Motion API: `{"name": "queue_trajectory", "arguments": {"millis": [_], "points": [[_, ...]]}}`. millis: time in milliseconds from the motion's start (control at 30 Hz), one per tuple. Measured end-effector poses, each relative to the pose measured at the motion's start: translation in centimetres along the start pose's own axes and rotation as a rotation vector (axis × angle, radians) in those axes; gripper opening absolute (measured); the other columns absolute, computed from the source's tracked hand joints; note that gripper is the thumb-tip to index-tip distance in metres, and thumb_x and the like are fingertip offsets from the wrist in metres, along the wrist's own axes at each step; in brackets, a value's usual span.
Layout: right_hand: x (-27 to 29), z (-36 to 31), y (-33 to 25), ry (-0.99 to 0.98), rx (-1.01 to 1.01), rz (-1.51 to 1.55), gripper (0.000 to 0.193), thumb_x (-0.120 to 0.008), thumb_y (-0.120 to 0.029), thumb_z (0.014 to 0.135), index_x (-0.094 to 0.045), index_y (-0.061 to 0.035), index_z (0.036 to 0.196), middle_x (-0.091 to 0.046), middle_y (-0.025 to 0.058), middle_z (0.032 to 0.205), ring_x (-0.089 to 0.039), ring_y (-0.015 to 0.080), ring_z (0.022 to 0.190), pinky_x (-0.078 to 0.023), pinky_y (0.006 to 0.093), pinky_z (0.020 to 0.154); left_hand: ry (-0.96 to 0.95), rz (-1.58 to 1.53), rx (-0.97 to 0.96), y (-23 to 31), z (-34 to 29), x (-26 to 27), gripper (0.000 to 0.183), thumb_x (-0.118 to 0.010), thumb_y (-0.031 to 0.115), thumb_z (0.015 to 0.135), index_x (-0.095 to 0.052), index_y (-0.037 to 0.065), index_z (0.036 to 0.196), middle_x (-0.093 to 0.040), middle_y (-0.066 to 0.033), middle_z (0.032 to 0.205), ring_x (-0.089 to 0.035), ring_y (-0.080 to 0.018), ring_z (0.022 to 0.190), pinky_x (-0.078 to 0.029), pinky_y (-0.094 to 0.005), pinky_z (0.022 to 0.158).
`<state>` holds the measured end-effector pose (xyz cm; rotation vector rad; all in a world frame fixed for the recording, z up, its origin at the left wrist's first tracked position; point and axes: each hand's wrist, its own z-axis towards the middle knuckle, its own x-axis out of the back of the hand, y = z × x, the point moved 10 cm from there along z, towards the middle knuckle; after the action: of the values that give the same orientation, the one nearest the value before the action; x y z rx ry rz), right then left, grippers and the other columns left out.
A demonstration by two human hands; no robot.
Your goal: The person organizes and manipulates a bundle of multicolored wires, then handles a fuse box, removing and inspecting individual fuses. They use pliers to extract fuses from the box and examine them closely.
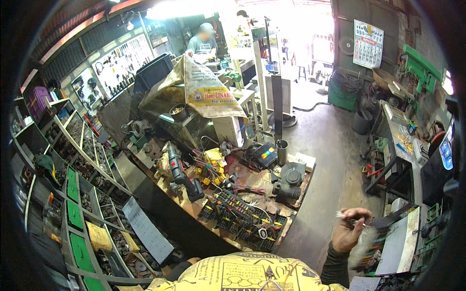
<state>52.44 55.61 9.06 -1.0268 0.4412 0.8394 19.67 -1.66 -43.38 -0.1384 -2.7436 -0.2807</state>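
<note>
My right hand [350, 232], in a dark sleeve, is raised at the lower right with its fingers curled and pinched together. A few thin whitish strands [340, 215] stick out from the fingertips; their exact kind is too small to tell. Close beside the wrist is a blurred bundle with several colours [370, 247]. Of my left arm only a bit of dark sleeve [178, 269] shows at the lower edge; the hand is hidden. On the workbench [294, 207] ahead lie a black fuse block [238, 207] with colourful fuses, wiring harnesses with yellow connectors [209, 167], and a cordless drill [180, 170].
Left of me stand parts shelves with green drawer fronts [75, 213]. A metal cup [282, 151] stands at the bench's back right. Along the right wall are a side table [391, 123] and a green vise-like machine [421, 68]. A person [203, 43] works at the back.
</note>
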Motion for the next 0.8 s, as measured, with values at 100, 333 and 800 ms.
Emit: {"name": "queue_trajectory", "arguments": {"millis": [100, 333, 800], "points": [[-3.2, -1.1, 3.1, -0.073, -0.421, 0.364, 0.021, -0.053, -0.025, 0.094, -0.05, -0.0071, 0.106, -0.058, 0.0122, 0.08, -0.057, 0.024, 0.062, -0.05, 0.0395, 0.057, -0.001, 0.003, -0.01, 0.2, 0.2, 0.2, 0.047, -0.058, 0.04, 0.09, -0.064, 0.001, 0.115, -0.064, -0.0104, 0.11, -0.059, -0.0219, 0.104, -0.046, -0.0364, 0.09], [-2.4, 0.8, 0.5, -0.264, 0.112, -0.914, 0.014, -0.048, 0.0, 0.085, -0.055, -0.0018, 0.097, -0.062, 0.0155, 0.1, -0.062, 0.0251, 0.089, -0.049, 0.0356, 0.084, 0.013, -0.022, -0.034, 2.1, 0.7, 0.5, 0.047, -0.059, 0.041, 0.089, -0.064, 0.002, 0.115, -0.065, -0.0108, 0.11, -0.059, -0.0226, 0.104, -0.046, -0.0368, 0.09], [2.0, -0.1, 3.2, 0.041, -0.286, -0.425, 0.03, -0.06, -0.024, 0.093, -0.048, -0.0029, 0.112, -0.04, -0.0024, 0.057, -0.034, 0.0053, 0.041, -0.034, 0.0229, 0.039, 0.017, 0.012, -0.013, -0.2, -0.2, 0.7, 0.048, -0.06, 0.042, 0.087, -0.065, 0.003, 0.114, -0.065, -0.0118, 0.111, -0.06, -0.024, 0.104, -0.047, -0.0375, 0.09]]}}
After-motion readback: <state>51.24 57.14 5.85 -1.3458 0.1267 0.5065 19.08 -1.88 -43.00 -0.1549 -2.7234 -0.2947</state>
